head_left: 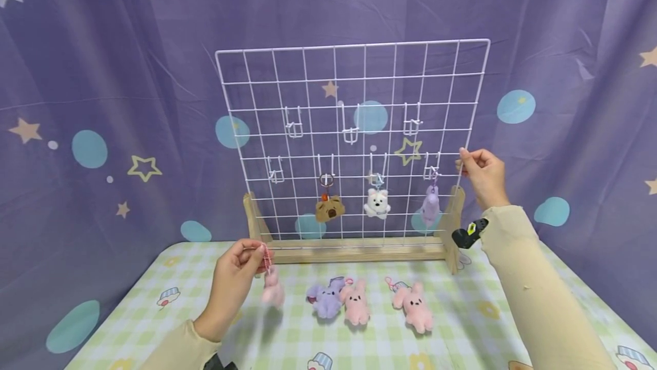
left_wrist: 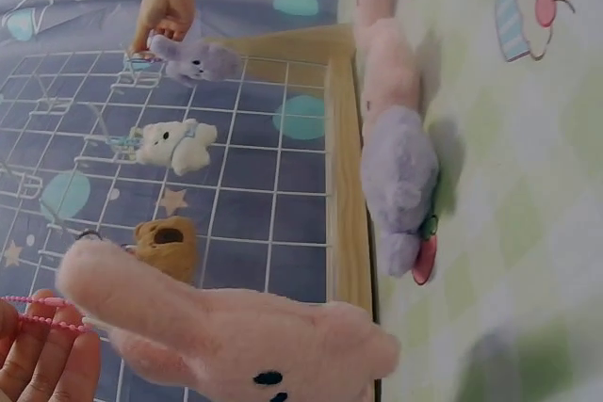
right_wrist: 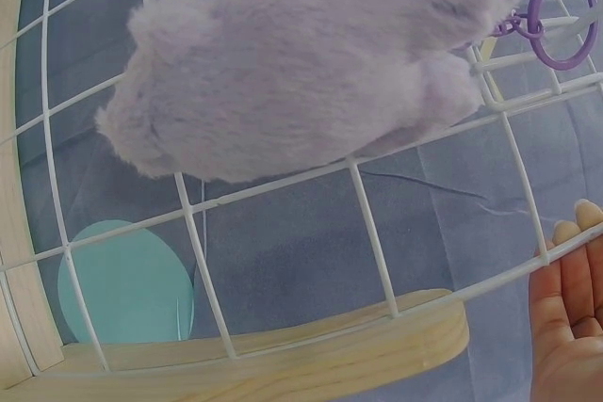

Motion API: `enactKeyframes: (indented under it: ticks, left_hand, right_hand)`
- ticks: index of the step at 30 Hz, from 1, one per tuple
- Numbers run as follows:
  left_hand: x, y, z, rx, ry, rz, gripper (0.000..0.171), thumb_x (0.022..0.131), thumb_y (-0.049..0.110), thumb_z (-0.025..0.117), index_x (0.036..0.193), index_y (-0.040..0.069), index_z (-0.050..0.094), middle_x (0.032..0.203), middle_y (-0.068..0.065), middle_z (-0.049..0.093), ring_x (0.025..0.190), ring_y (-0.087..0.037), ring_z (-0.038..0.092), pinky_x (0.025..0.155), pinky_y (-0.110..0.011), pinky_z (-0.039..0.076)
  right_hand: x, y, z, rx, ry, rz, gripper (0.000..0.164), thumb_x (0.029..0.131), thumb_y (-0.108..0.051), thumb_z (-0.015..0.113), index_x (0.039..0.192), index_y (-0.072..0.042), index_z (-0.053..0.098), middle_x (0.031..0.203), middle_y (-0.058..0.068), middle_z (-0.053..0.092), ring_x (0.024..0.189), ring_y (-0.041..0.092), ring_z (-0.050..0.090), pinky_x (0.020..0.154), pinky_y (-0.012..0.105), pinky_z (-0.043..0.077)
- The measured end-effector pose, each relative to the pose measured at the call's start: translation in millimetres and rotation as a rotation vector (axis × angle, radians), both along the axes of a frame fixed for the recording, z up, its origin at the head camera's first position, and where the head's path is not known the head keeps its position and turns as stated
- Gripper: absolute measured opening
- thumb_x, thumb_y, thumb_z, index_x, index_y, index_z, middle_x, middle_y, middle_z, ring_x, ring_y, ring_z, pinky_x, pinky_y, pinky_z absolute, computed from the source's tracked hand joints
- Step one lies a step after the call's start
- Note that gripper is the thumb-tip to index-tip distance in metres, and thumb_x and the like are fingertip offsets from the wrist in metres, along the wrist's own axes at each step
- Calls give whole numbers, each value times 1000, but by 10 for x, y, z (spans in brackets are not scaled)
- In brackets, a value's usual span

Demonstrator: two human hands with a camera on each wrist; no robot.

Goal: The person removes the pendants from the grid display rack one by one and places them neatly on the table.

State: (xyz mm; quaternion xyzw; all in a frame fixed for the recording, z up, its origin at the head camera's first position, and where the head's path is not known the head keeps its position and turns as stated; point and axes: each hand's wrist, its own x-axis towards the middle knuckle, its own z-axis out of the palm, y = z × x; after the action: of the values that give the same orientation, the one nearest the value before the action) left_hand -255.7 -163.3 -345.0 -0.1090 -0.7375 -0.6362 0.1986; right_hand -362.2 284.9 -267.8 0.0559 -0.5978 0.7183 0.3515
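Note:
My left hand (head_left: 233,281) pinches the pink bead chain of a pink plush bunny keychain (head_left: 274,289), which dangles in front of the rack's lower left. In the left wrist view the same bunny (left_wrist: 254,331) fills the near foreground, its chain strung between the fingers (left_wrist: 47,355). My right hand (head_left: 484,175) grips the right edge of the white wire grid rack (head_left: 365,77). Beside that hand a purple plush keychain (head_left: 430,206) hangs from a hook by a purple ring (right_wrist: 537,30). A white bear plush (head_left: 377,204) and a brown plush (head_left: 330,208) hang on hooks further left.
On the checkered table (head_left: 169,324) lie a purple plush (head_left: 327,300) and two pink bunnies, one beside it (head_left: 356,303) and one further right (head_left: 417,307). Bare hooks sit on the grid, including one at lower left (head_left: 276,175). A wooden base (head_left: 359,251) supports the rack.

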Motion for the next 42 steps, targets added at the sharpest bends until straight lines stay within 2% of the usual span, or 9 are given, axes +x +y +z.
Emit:
enactKeyframes:
  ticks: [8,12,20,26,33,42]
  left_hand:
    - [70,-24,-57,41,-27,-20,15,93,1,56,101,-12,55,80,3,71,72,-9,67,65,-24,56]
    - [131,-13,-80,23,-41,-16,15,93,1,56,100,-12,55,81,-5,71,71,-9,67,64,-25,56]
    - [183,61,-167,8,-76,-30,11,92,-5,53,99,-12,55,82,-10,71,68,-11,67,64,-26,57]
    - [179,127,-248,-9,-103,-38,9,91,-7,53,99,-10,57,82,-13,70,68,-10,66,63,-26,57]
    - [143,206,-288,8,-95,-67,12,91,-3,54,100,-11,56,82,-17,69,67,-9,65,62,-24,56]
    - [-4,293,-357,80,-155,-99,11,92,-6,50,101,-12,53,75,-7,67,64,-10,64,62,-23,56]
  right_hand:
    - [0,5,-1,-8,3,10,21,89,-7,65,69,-5,57,61,-6,66,51,4,59,54,14,50]
    - [11,-3,-1,8,15,2,22,89,-8,64,69,-6,56,61,-6,66,51,3,59,54,13,50]
    - [23,4,8,1,11,11,22,89,-8,64,69,-6,56,61,-6,65,52,4,59,54,13,50]
    - [15,4,5,-7,5,24,22,89,-7,64,69,-6,56,61,-6,66,52,4,59,56,14,51]
    - [-15,10,-10,4,-4,12,22,89,-7,64,69,-7,56,61,-7,66,53,3,60,56,14,51]
    - [-29,23,-4,-21,-9,27,22,89,-5,63,68,-6,57,61,-5,65,53,4,60,55,14,50]
